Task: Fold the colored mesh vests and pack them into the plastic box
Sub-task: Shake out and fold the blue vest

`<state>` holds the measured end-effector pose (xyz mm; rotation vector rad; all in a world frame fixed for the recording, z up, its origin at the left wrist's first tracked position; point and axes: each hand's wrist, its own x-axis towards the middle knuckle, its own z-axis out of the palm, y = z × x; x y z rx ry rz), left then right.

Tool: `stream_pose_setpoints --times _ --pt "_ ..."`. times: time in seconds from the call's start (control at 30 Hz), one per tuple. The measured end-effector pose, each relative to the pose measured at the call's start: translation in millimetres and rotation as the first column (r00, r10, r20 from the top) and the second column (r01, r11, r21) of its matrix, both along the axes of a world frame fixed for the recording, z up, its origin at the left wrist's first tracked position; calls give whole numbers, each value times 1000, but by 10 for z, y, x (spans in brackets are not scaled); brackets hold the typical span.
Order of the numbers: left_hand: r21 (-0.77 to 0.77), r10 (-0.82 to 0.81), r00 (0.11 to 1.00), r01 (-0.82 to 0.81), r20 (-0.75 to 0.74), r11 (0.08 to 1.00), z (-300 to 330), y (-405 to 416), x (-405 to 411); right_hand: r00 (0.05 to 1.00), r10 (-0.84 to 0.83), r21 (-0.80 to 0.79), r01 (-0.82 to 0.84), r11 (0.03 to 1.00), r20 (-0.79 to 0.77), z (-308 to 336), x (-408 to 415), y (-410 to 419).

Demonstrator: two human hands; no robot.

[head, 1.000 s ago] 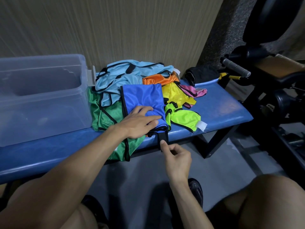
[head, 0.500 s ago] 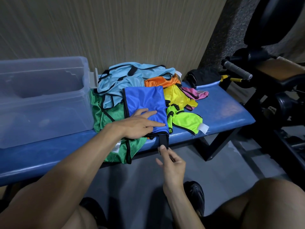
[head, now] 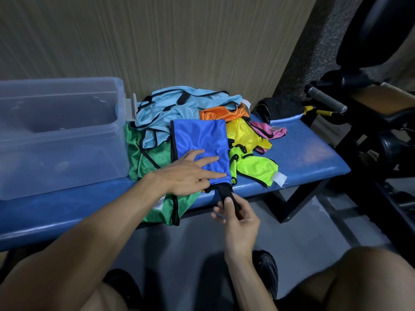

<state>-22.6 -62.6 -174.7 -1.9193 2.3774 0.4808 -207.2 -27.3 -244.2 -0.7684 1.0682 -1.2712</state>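
A royal blue mesh vest (head: 202, 138), folded into a narrow strip, lies on top of the pile on the blue bench (head: 303, 158). My left hand (head: 190, 173) presses flat on its near end with straight fingers. My right hand (head: 235, 212) pinches the vest's black strap (head: 226, 191), which hangs over the bench's front edge. Around it lie a green vest (head: 146, 158), a light blue vest (head: 170, 108), an orange vest (head: 224, 112), a yellow vest (head: 242, 133), a pink vest (head: 269, 131) and a neon green vest (head: 253, 164). The clear plastic box (head: 60, 131) stands at the left and looks empty.
A black folded item (head: 280, 106) sits at the bench's far right end. Dark gym equipment with a padded roller (head: 325, 99) stands to the right. A panelled wall runs behind the bench. My knees and black shoes are below, over grey floor.
My left hand's fingers have straightened and spread flat on the blue vest. My right hand has kept hold of the black strap and drawn it slightly down off the bench edge.
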Motion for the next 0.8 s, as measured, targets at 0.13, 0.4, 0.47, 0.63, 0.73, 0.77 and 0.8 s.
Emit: stream_pose_setpoints --times 0.13,0.4,0.47,0.63,0.73,0.77,0.8 --pt "-21 -6 1000 7 8 1000 -8 10 -9 995 22 -100 -32 994 -98 68 -20 -15" --pt "-9 3 1000 -3 -31 1000 -21 -13 9 805 420 -102 -501 860 -419 591 -203 -426" --pt "-5 3 999 -4 -36 1000 -24 -19 8 662 476 -66 -620 782 -579 697 -265 -588" --pt "5 -6 999 6 -53 1000 -42 -41 24 325 255 -85 -752 653 -911 849 -235 -1018" --pt "16 2 997 -1 -75 1000 -56 -55 45 138 204 13 -799 601 -969 939 -74 -1347" --pt "22 6 997 -5 -77 1000 -60 -60 48 85 230 68 -807 586 -970 952 -8 -1434" --pt "28 13 996 -10 -83 1000 -68 -66 56 46 267 120 -809 575 -963 946 53 -1499"
